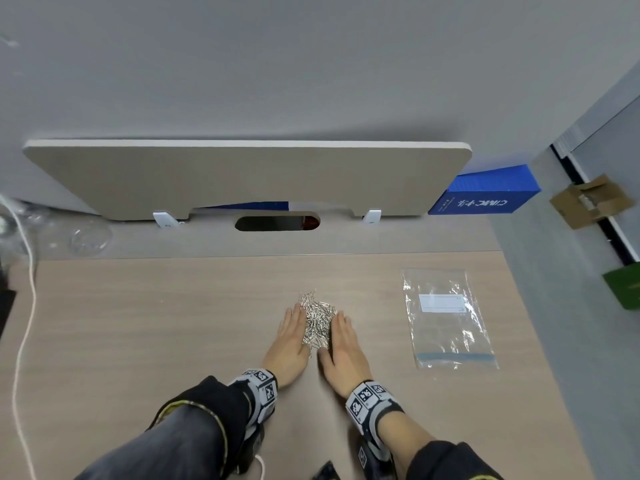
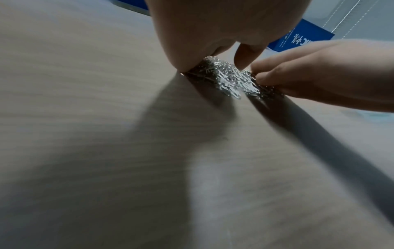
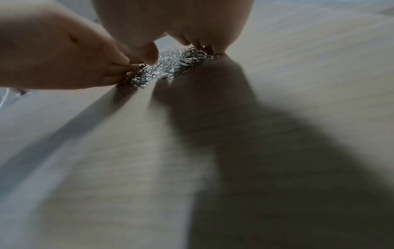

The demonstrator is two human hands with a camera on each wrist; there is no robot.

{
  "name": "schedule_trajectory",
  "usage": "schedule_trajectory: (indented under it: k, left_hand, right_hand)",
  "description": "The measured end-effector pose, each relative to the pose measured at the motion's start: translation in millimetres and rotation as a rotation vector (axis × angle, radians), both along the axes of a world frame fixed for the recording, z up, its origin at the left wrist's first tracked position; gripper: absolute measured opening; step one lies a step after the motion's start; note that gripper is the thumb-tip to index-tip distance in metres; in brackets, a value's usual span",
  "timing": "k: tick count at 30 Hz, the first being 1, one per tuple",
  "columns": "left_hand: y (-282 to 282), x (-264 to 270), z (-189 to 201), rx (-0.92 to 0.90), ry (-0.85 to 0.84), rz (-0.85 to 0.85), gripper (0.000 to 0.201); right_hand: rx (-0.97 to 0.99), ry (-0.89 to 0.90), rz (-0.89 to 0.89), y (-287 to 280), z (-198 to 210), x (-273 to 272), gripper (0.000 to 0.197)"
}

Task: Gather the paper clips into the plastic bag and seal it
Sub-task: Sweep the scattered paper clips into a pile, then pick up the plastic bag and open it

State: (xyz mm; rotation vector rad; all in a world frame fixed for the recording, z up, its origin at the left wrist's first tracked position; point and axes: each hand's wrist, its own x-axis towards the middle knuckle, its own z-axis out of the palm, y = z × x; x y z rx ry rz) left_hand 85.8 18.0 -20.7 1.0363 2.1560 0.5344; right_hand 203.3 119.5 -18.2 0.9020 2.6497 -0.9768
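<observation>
A heap of silver paper clips (image 1: 317,320) lies on the wooden desk (image 1: 156,323) in the middle. My left hand (image 1: 289,337) stands on its edge along the heap's left side, fingers straight, pressing against the clips. My right hand (image 1: 343,344) does the same on the right side, so the heap is squeezed between both palms. The wrist views show the paper clips (image 2: 228,80) (image 3: 170,67) bunched between the two hands. A clear plastic bag (image 1: 446,317) with a white label and a blue zip strip lies flat to the right, apart from the hands.
A beige divider panel (image 1: 242,178) stands at the desk's back edge, with a cable slot (image 1: 277,223) below it. A blue box (image 1: 485,192) sits at the back right. A white cable (image 1: 26,306) runs down the left side beside crumpled clear plastic (image 1: 86,237).
</observation>
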Motion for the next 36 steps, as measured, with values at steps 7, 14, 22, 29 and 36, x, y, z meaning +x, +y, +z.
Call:
schedule_trajectory:
  k: [7, 14, 22, 29, 36]
  left_hand:
    - [44.6, -28.7, 9.6, -0.095, 0.042, -0.031, 0.076]
    - [48.3, -17.0, 10.5, -0.17, 0.065, -0.29, 0.066]
    - [54.2, -11.0, 32.2, -0.04, 0.163, -0.199, 0.055]
    - [58.3, -9.2, 50.9, -0.015, 0.191, -0.124, 0.031]
    - [89.8, -3.2, 88.3, 0.036, 0.205, -0.153, 0.027]
  right_hand:
    - [0.01, 0.035, -0.123, 18.2, 11.7, 24.0, 0.064]
    - [0.127, -0.042, -0.164, 45.6, 15.6, 67.9, 0.059]
    - [0.431, -0.352, -0.326, 99.9, 17.8, 107.4, 0.078]
    - [0.522, -0.403, -0.222, 114.5, 26.5, 130.9, 0.033]
    - [0.624, -0.16, 0.0, 130.7, 67.3, 91.4, 0.044]
